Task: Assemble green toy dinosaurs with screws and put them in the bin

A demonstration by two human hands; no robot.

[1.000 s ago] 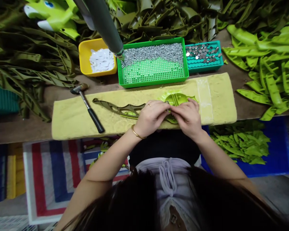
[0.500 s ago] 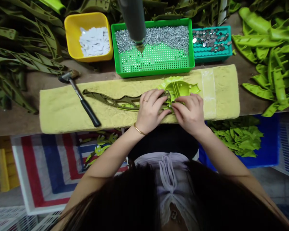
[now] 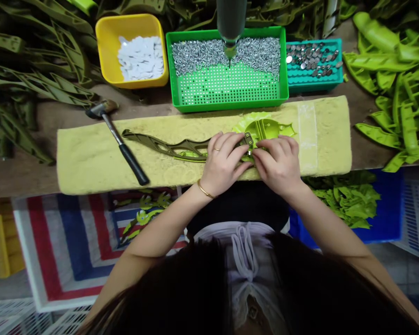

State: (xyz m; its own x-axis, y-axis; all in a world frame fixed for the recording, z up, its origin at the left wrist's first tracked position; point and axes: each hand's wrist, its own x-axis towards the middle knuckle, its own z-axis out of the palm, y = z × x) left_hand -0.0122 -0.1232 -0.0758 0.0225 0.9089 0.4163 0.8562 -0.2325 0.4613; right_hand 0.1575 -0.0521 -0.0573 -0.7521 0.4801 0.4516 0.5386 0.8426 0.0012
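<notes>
The left hand and right hand pinch a small metal hinge between an olive plastic arm and a lime-green plastic body, its fastening unclear.

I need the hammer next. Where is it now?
In the head view, the hammer lies across the yellow pad's far edge, left of the person's left hand.
</notes>
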